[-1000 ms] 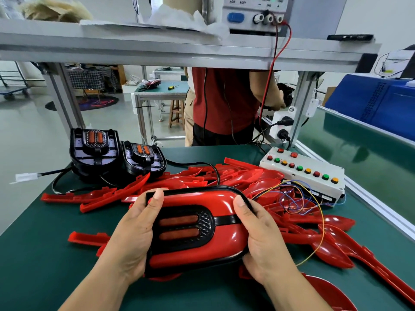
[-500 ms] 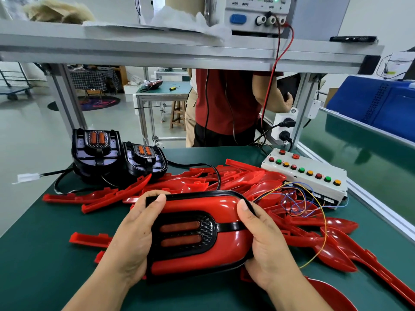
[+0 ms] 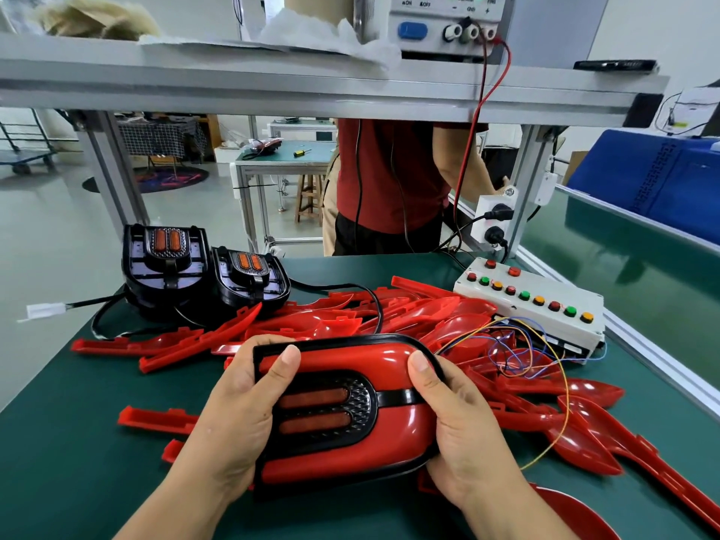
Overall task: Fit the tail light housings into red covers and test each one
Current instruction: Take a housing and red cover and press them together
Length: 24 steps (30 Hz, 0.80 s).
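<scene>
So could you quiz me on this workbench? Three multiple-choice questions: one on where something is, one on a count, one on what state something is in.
1. Where is the white button box?
A. far right of the green table
B. on the upper shelf
C. on the floor

2. How many black tail light housings, still uncovered, stand at the far left?
A. one
B. two
C. four

3. The tail light in its red cover is:
A. lying untouched
B. gripped by the left hand and right hand
C. hanging from a hook

Answers: 1 A, it sits by the table's right edge. 2 B, two stand side by side. 3 B, a hand grips each end.
</scene>
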Tool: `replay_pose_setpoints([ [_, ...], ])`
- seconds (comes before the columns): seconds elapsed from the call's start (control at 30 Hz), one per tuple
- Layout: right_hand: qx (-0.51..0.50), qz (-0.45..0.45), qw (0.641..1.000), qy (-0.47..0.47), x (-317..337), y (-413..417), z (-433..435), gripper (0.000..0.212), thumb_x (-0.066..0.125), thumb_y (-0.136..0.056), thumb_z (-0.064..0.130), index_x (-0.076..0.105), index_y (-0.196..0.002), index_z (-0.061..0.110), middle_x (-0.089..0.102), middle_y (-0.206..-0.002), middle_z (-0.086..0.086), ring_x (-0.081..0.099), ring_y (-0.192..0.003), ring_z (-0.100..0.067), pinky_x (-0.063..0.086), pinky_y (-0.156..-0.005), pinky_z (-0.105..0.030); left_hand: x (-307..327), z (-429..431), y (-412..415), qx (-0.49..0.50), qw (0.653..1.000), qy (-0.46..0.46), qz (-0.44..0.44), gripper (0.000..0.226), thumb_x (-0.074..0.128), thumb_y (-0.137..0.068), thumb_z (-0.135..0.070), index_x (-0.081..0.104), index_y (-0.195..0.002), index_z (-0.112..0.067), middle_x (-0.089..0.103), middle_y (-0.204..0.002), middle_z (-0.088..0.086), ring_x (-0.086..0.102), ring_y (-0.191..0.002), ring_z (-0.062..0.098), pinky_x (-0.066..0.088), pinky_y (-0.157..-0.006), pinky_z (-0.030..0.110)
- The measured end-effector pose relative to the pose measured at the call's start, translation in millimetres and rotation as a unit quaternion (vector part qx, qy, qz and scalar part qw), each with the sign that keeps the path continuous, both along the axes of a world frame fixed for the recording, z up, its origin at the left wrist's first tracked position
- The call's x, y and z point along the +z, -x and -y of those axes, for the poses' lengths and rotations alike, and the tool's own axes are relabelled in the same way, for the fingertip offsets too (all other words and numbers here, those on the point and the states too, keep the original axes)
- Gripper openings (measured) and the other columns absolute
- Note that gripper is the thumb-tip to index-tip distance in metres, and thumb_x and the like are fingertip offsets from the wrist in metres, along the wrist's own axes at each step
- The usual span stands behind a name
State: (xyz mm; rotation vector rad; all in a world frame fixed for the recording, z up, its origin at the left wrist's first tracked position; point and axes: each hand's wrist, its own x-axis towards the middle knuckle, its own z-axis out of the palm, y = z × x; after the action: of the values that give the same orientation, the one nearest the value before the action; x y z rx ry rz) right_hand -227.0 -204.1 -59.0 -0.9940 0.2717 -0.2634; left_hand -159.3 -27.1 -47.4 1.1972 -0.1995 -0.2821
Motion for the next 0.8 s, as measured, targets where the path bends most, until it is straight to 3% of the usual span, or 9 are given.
replay_pose_setpoints([
  [0.23, -0.014, 0.017, 0.999, -0.023, -0.4, 1.1, -0.8, 0.050, 0.075, -0.064, 0.028, 0.068, -0.105, 0.000, 0.072, -0.098, -0.024, 0.072, -0.078, -0.031, 0.059, -0.062, -0.039, 1.6, 2.0, -1.8, 0.004, 1.000, 0.002, 0.007, 0.026, 0.073, -0.064, -0.040, 0.065, -0.084, -0.026, 0.073, -0.089, 0.025, 0.071, -0.079, 0.047, 0.057, -0.058, 0.054],
  [0.43, -0.008, 0.002, 1.000, 0.010, 0.1, -0.6, 2.3, 0.030, 0.071, -0.072, 0.029, 0.076, -0.092, 0.007, 0.074, -0.094, -0.020, 0.073, -0.076, -0.029, 0.060, -0.061, -0.038, -0.6, 5.5, -9.1, -0.002, 1.000, -0.019, -0.014, 0.030, 0.074, -0.065, -0.043, 0.065, -0.088, -0.027, 0.074, -0.092, 0.022, 0.072, -0.081, 0.046, 0.058, -0.060, 0.055],
  [0.63, 0.066, -0.030, 0.990, 0.119, 11.9, -4.7, 10.9, 0.033, 0.079, -0.068, 0.038, 0.077, -0.087, 0.010, 0.075, -0.090, -0.018, 0.072, -0.072, -0.026, 0.059, -0.064, -0.035, -0.4, -5.3, -14.6, -0.053, 0.996, -0.017, -0.068, 0.037, 0.071, -0.073, -0.042, 0.066, -0.102, -0.019, 0.073, -0.100, 0.022, 0.071, -0.086, 0.044, 0.059, -0.062, 0.049],
  [0.73, 0.082, -0.059, 0.967, 0.232, 18.0, -9.2, 9.9, 0.047, 0.084, -0.065, 0.052, 0.076, -0.090, 0.013, 0.075, -0.093, -0.013, 0.072, -0.084, -0.029, 0.058, -0.081, -0.044, 2.4, -11.3, -14.3, -0.058, 0.996, -0.015, -0.066, 0.039, 0.071, -0.074, -0.040, 0.065, -0.105, -0.016, 0.073, -0.099, 0.022, 0.072, -0.085, 0.043, 0.059, -0.060, 0.048],
  [0.8, 0.083, -0.083, 0.948, 0.296, 23.9, -12.8, 8.3, 0.056, 0.082, -0.053, 0.061, 0.075, -0.086, 0.017, 0.076, -0.091, -0.008, 0.071, -0.089, -0.028, 0.055, -0.091, -0.048, 3.4, -13.2, -12.6, -0.060, 0.997, -0.025, -0.049, 0.035, 0.074, -0.069, -0.040, 0.068, -0.097, -0.020, 0.073, -0.097, 0.022, 0.072, -0.084, 0.041, 0.059, -0.059, 0.048],
])
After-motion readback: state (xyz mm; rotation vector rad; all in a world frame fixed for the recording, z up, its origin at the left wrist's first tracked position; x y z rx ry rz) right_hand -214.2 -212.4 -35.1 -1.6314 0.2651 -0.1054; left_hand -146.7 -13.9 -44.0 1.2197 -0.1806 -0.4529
